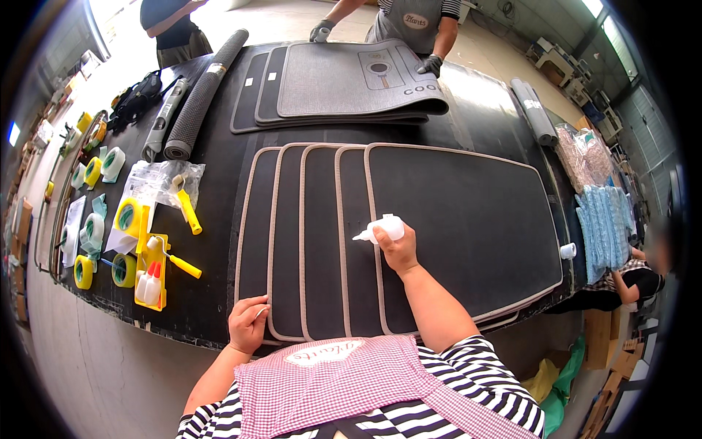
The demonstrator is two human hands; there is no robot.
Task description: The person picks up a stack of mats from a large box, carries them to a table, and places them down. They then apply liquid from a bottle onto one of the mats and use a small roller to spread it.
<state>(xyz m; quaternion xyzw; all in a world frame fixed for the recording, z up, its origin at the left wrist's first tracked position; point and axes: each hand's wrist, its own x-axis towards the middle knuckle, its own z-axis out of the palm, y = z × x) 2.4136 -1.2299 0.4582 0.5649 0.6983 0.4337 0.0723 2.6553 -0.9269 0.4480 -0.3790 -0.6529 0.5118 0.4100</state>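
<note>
My right hand (398, 251) grips a small white squeeze bottle (387, 228), tilted so that its pointed nozzle faces left over the overlapped mats. Below it lie several dark mats (461, 227) with beige bound edges, fanned out so that the left borders show in steps. At the near left corner of the fan, my left hand (248, 325) is closed in a pinch. A small white piece (261, 312) shows between its fingers; its kind is too small to tell. This hand is beside the beige edge of a mat.
Across the table, a gloved person handles grey printed mats (329, 80). Rolled mats (208, 95), tape rolls (129, 216), a yellow paint tray (152, 274) and red-capped bottles (153, 289) lie left. Blue bundles (605, 227) and a white cap-like piece (568, 251) are right.
</note>
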